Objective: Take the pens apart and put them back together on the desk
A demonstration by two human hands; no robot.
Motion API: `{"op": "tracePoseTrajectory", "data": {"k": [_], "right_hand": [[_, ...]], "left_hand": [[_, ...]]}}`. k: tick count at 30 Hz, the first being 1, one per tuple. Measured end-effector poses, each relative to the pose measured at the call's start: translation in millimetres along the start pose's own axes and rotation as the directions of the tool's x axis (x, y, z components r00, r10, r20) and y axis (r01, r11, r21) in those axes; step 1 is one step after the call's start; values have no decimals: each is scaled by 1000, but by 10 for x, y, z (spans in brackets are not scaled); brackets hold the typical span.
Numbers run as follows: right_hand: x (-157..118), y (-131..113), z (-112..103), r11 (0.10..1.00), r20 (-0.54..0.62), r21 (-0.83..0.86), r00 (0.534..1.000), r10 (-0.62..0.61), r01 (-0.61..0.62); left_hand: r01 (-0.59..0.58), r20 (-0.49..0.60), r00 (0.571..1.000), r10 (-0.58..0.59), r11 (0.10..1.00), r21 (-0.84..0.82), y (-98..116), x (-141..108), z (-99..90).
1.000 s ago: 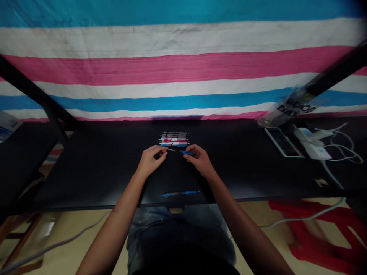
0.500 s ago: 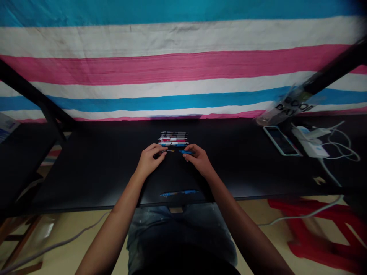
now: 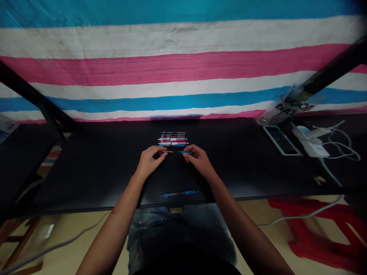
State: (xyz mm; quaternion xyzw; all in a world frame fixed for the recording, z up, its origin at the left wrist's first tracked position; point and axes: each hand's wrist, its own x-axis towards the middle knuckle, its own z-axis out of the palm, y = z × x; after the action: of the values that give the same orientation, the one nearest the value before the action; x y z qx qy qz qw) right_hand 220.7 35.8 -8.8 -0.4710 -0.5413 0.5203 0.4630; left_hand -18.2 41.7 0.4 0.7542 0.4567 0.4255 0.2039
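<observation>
My left hand (image 3: 149, 158) is closed in a pinch on a thin pen refill (image 3: 170, 151), whose light end points right; the rest is hidden by the fingers. Facing it across a small gap, my right hand (image 3: 199, 159) pinches a blue pen barrel (image 3: 185, 152), its open end towards the refill. Just beyond both hands lies a row of several pens (image 3: 173, 139) in grey, red, white and blue, side by side. Closer to me, a blue pen (image 3: 180, 193) rests near the front edge of the black table (image 3: 235, 160).
On the right lie a phone (image 3: 282, 140), a white power strip (image 3: 311, 143) with cables and a clear plastic bag (image 3: 283, 107) by the black post. A striped sheet (image 3: 172, 68) hangs behind the table. A red stool (image 3: 315, 229) stands below at right.
</observation>
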Motion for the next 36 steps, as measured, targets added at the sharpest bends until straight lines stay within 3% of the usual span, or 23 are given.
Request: {"op": "tracePoseTrajectory", "data": {"k": [10,19,36], "right_hand": [[-2,-10,-4,1000,-8,-7,1000,-8,8],[3,-3,-4,1000,-23,2,1000,-1,1],[-8,50,26,999,53,52,998,-17,14]], "left_hand": [[-45,30,998,48,996,-76,34,9,-13],[50,45,998,-49,998,-25,-9,-1,-3],[-55,157,986,57,998,-21,10,-11,44]]}}
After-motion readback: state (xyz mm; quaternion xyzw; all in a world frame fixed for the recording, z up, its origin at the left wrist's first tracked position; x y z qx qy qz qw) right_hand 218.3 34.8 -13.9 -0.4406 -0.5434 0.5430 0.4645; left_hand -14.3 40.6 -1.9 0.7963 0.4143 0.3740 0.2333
